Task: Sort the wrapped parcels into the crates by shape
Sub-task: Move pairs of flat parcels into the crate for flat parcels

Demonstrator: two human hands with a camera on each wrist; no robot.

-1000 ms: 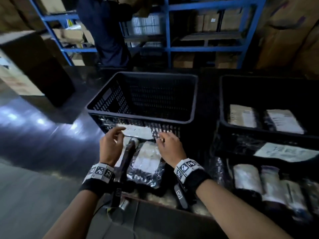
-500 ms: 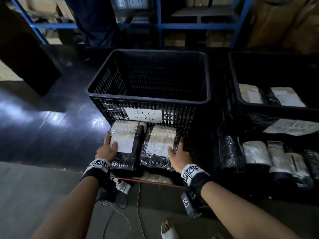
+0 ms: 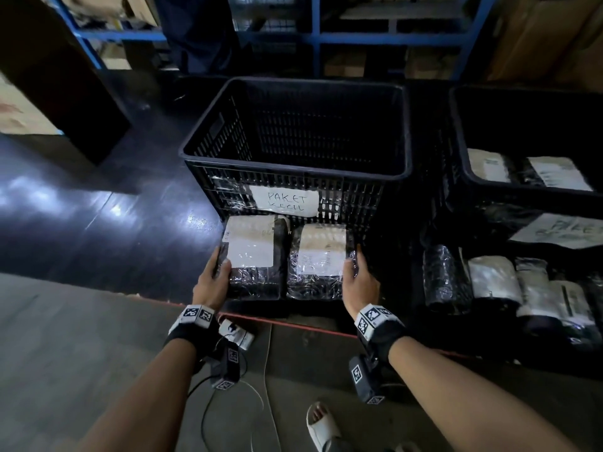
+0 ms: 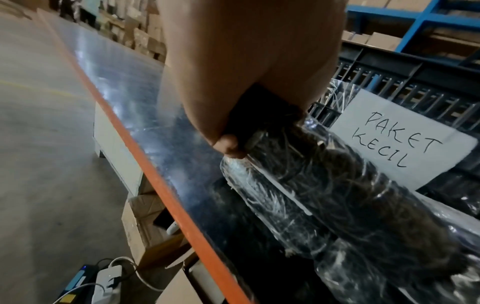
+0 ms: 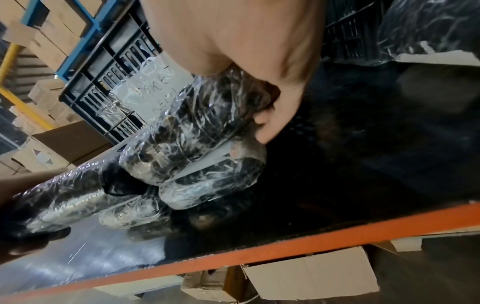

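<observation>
Two flat black-wrapped parcels with white labels lie side by side on the dark table, right in front of the black crate (image 3: pixel 293 164) labelled "PAKET KECIL" (image 3: pixel 287 201). My left hand (image 3: pixel 219 266) grips the left parcel (image 3: pixel 254 256) at its left edge, thumb on top. My right hand (image 3: pixel 353 267) grips the right parcel (image 3: pixel 318 256) at its right edge. In the left wrist view a fingertip (image 4: pixel 228 147) curls under the parcel (image 4: pixel 324 195). The right wrist view shows my right hand (image 5: pixel 272 117) on its parcel (image 5: pixel 194 127), with another parcel (image 5: pixel 213 185) beneath it.
A second black crate (image 3: pixel 463 148) at the right holds flat labelled parcels. Several rolled parcels (image 3: pixel 489 282) lie in a row before it. The table's orange front edge (image 3: pixel 310 326) runs under my wrists. A person in dark clothes (image 3: pixel 195 34) stands by the blue shelving.
The left parcel stood on edge in my left hand a second ago; it now lies flat beside the other. Both hands have shifted to the parcels' outer edges.
</observation>
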